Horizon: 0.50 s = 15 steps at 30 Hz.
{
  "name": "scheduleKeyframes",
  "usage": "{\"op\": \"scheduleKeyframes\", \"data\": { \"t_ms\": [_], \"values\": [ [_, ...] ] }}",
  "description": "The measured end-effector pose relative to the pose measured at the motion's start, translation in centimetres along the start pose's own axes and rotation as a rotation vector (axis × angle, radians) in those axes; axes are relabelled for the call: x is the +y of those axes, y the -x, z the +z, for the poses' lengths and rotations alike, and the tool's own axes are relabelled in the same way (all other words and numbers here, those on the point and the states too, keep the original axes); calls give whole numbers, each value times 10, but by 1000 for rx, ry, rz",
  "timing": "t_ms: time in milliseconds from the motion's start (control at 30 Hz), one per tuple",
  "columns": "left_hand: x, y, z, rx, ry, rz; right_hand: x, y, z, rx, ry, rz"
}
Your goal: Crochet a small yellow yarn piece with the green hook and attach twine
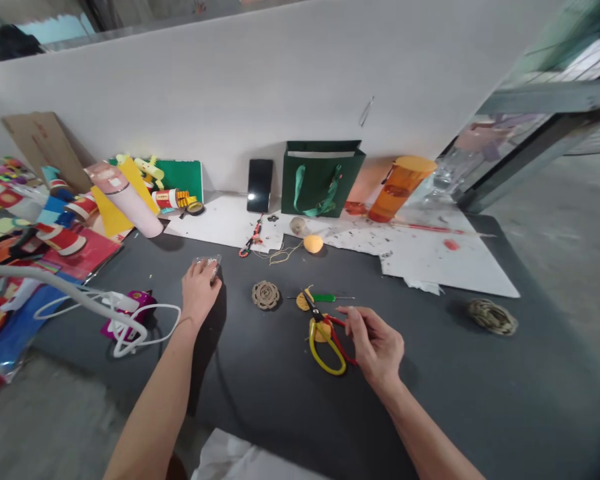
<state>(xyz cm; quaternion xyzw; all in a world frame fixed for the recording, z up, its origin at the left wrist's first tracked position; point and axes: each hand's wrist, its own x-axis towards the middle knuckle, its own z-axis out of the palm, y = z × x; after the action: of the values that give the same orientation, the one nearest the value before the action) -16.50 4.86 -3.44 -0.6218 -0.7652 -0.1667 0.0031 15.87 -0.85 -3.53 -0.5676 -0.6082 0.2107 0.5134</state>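
- Grasping a small clear plastic packet in curled left-hand fingers, head view
- Right hand pinched just beside yellow-and-red-handled scissors, grip on anything unclear
- Scissors flat on dark table, long axis diagonal, blades pointing up-left

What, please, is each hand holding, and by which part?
The left hand grips a clear packet at its near end; the right hand holds nothing visible.

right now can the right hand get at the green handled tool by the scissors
Probably yes: the right hand sits just short of the green-handled tool, with only dark table top between. The scissors may cross its thin shaft, but the handle looks free.
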Motion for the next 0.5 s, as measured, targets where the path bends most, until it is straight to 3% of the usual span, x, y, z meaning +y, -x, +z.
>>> {"op": "scheduleKeyframes", "data": {
  "t_ms": [300,500],
  "values": [
    [4,-7,2,43,223,33,2,-2,-2,65,-42,35],
    [31,-11,0,21,454,62,3,-4,6,57,-79,80]
  ]
}}
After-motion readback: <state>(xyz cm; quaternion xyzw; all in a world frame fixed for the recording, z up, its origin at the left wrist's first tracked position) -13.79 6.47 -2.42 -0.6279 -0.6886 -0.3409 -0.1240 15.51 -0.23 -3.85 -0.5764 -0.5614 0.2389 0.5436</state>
